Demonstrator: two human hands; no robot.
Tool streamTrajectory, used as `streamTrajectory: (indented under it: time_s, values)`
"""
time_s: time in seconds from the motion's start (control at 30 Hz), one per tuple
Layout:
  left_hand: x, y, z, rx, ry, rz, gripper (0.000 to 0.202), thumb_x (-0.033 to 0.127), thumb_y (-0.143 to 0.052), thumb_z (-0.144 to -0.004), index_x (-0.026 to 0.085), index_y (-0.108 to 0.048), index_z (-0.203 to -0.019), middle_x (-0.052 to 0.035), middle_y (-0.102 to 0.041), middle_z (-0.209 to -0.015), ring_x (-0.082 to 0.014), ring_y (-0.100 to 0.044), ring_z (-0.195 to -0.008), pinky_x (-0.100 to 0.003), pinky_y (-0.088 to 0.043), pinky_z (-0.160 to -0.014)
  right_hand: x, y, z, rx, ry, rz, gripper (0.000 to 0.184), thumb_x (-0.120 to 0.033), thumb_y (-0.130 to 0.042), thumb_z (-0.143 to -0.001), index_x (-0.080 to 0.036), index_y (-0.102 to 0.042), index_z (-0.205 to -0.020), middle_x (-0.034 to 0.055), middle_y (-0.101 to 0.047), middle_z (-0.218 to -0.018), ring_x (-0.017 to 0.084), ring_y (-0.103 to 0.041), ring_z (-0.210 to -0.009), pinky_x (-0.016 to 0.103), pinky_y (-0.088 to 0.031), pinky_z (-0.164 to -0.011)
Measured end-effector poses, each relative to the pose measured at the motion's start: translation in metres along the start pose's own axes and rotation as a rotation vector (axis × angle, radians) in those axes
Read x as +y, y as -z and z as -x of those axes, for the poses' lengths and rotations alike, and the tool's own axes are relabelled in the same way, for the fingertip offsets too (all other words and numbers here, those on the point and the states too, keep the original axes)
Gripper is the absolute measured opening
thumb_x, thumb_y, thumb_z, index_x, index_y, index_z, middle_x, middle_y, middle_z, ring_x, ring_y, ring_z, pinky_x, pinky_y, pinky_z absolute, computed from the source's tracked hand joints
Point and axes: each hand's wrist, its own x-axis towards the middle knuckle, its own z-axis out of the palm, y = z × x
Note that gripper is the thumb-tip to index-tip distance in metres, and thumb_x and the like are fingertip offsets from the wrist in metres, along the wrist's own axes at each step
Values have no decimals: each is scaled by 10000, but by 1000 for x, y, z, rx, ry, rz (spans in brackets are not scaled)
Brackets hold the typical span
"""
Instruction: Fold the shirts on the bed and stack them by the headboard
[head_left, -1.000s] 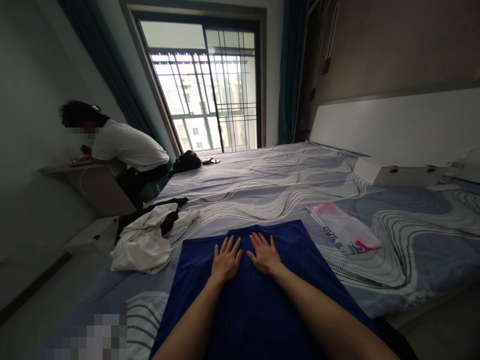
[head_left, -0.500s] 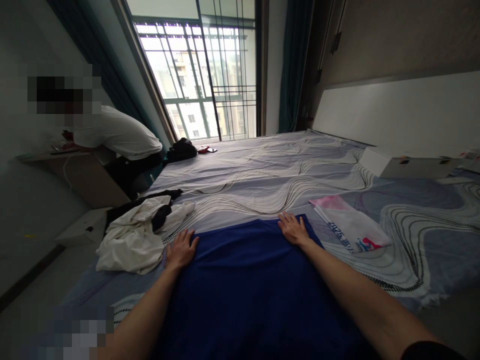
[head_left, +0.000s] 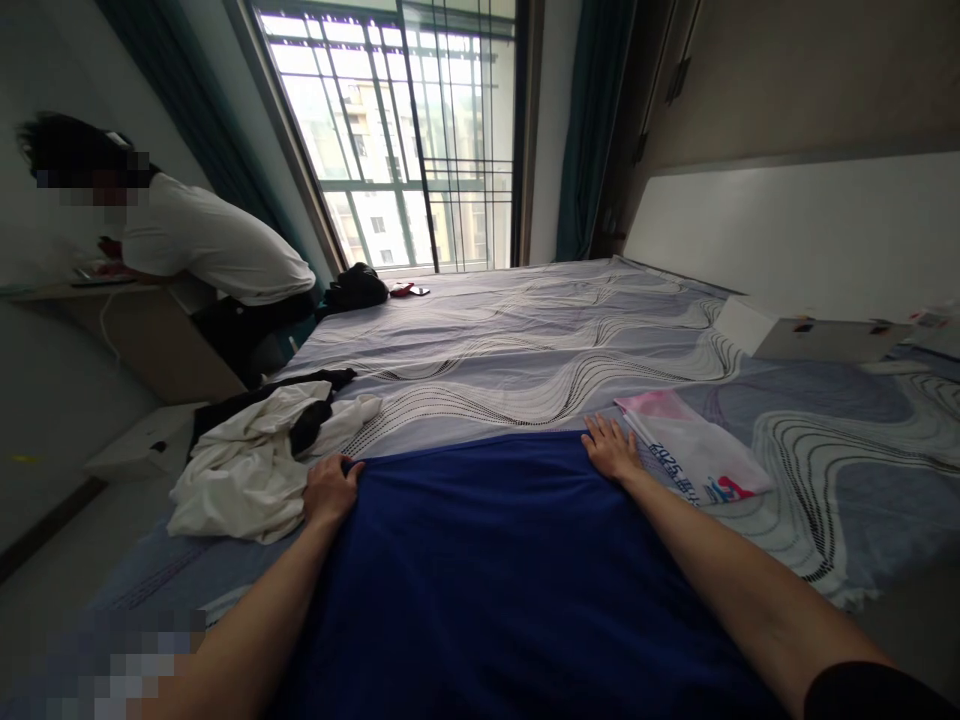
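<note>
A dark blue cloth (head_left: 472, 560) lies spread across the near part of the bed, its far edge running nearly straight between my hands. What kind of garment or sheet it is does not show. My left hand (head_left: 330, 490) is at the far left corner, with its fingers curled in around the fabric. Over at the far right corner, my right hand (head_left: 611, 450) rests flat with its fingers spread, partly beyond the cloth's edge. A crumpled cream garment (head_left: 240, 470) lies just left of my left hand. Close to my right hand is a white and pink printed bag (head_left: 694, 445).
The bed (head_left: 510, 360) has a grey wavy-patterned sheet. White boxes stand on the bed at right (head_left: 825, 335) and on the floor at left (head_left: 146, 445). A person in a white shirt (head_left: 217, 240) bends over a desk (head_left: 142, 330). A black bag (head_left: 356, 288) sits near the window.
My hands have moved apart, left hand leftward and right hand rightward. The cloth's far edge is stretched wider and smoother. My left fingers, flat before, are now curled at the corner.
</note>
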Motion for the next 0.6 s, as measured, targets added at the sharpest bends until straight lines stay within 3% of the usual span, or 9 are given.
streamTrajectory:
  time_s: [0.1, 0.17, 0.23, 0.3, 0.4, 0.5, 0.6]
  values:
    - [22, 10, 27, 128, -34, -80, 548, 368, -434, -937, 72, -494, -1395, -236, -508, -1442, -389, -407, -1361, -532, -363, -1085, 0, -2, -1, 6, 5, 1, 608, -478, -172, -1028, -294, -220, -1605, 28, -164, -1685, 310, -118, -1532, 626, -84, -1195]
    - [42, 14, 59, 171, -183, -112, 563, 324, -397, -956, 83, -448, -1462, -220, -408, -1553, -392, -287, -1458, -569, -301, -1137, -1, -3, -2, 9, 3, -11, 614, -484, -170, -1025, -290, -219, -1606, 37, -160, -1686, 316, -116, -1532, 630, -83, -1192]
    - [56, 15, 97, 70, -438, -74, 556, 371, -351, -989, 161, -445, -1495, -149, -394, -1591, -339, -257, -1500, -527, -290, -1172, 0, -1, -3, -4, 1, -20, 622, -495, -175, -1024, -284, -209, -1608, 43, -148, -1688, 324, -110, -1533, 638, -85, -1189]
    - [58, 15, 133, -81, -610, -51, 568, 476, -353, -993, 278, -419, -1522, -67, -364, -1621, -305, -262, -1512, -515, -289, -1188, 3, 2, -1, -30, 25, -19, 624, -506, -192, -1024, -285, -209, -1608, 40, -139, -1689, 328, -107, -1535, 641, -90, -1189]
    - [31, 21, 172, -182, -574, -88, 576, 547, -352, -986, 379, -359, -1537, -9, -311, -1643, -291, -258, -1519, -560, -245, -1208, 16, 8, 13, -71, 116, -3, 617, -503, -227, -1028, -286, -210, -1606, 36, -125, -1692, 309, -108, -1539, 611, -99, -1202]
    - [-14, 36, 191, -204, -493, -105, 574, 537, -347, -985, 386, -335, -1539, 8, -270, -1651, -274, -234, -1527, -558, -241, -1214, 37, 12, 40, -69, 159, 11, 624, -501, -239, -1033, -268, -194, -1610, 52, -137, -1689, 273, -123, -1542, 557, -95, -1221]
    - [-54, 51, 205, -220, -509, -61, 556, 518, -371, -970, 399, -377, -1513, 19, -295, -1637, -269, -264, -1515, -549, -252, -1215, 59, 16, 73, -76, 170, -1, 664, -515, -283, -1021, -243, -168, -1616, 59, -155, -1684, 257, -123, -1545, 518, -91, -1233]
